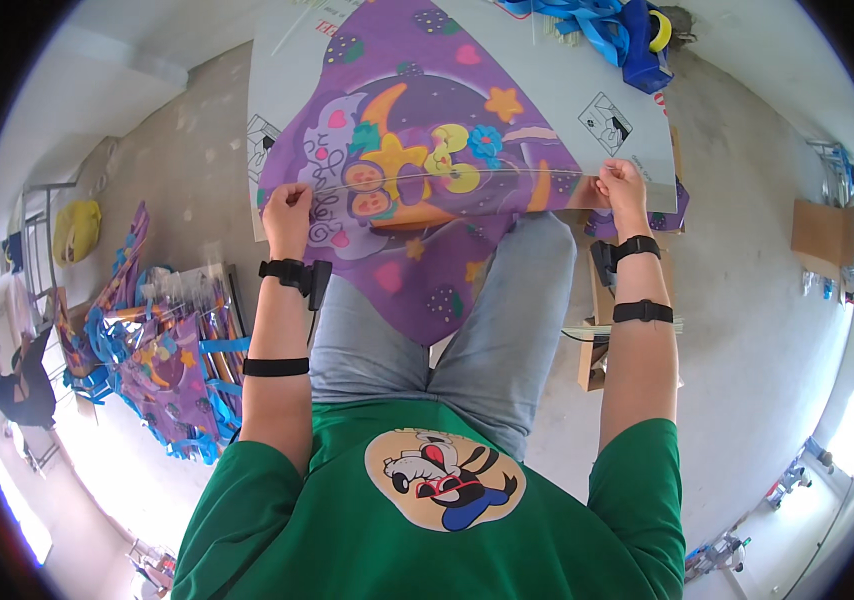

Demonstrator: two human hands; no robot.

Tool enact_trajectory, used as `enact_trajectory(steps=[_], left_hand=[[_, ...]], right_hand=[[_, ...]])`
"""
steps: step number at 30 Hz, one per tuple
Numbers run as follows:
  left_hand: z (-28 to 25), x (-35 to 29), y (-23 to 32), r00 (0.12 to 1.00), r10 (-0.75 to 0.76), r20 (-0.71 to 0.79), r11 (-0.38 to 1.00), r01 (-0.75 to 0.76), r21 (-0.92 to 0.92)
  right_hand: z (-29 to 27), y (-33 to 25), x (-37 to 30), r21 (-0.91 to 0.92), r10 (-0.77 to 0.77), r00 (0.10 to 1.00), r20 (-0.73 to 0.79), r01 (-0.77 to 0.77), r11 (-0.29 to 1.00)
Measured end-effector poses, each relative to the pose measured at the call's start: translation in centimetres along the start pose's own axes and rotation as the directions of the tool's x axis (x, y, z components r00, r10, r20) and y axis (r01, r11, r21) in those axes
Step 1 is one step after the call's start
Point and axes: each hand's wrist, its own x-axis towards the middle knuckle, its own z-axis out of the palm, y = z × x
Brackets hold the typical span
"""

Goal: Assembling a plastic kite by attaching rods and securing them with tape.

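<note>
A purple printed kite sail (415, 247) with a moon, stars and hearts lies over a pale board, its lower point hanging down between my knees. Across it runs a thin pale rod (507, 169), bowed slightly upward, from one hand to the other. My left hand (287, 207) is closed in a pinch at the rod's left end, by the sail's left edge. At the right end, my right hand (623, 186) pinches with its fingertips, next to the sail's right corner. Whether the fingers also grip fabric is too small to tell.
The pale board (557, 85) spans the space above my lap. On its far right lie a blue tape dispenser (647, 60) and blue ribbons (587, 22). A pile of similar kites (162, 370) is at left. A cardboard box (823, 235) stands far right; another person (22, 385) sits far left.
</note>
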Motion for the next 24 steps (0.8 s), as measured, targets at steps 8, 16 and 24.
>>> enact_trajectory(steps=[8, 16, 24], left_hand=[[-0.02, 0.12, 0.04, 1.0, 0.003, -0.011, 0.999, -0.003, 0.047], [-0.11, 0.01, -0.42, 1.0, 0.014, -0.006, 0.999, -0.014, 0.04], [0.1, 0.24, -0.21, 0.999, 0.029, -0.038, 0.998, -0.027, 0.058]], right_hand=[[0.07, -0.15, -0.16, -0.054, 0.01, 1.0, 0.008, -0.01, 0.998], [0.32, -0.55, -0.66, -0.09, 0.009, 1.0, 0.001, -0.009, 0.996], [0.39, -0.77, -0.53, -0.09, 0.017, 1.0, -0.002, -0.017, 0.996]])
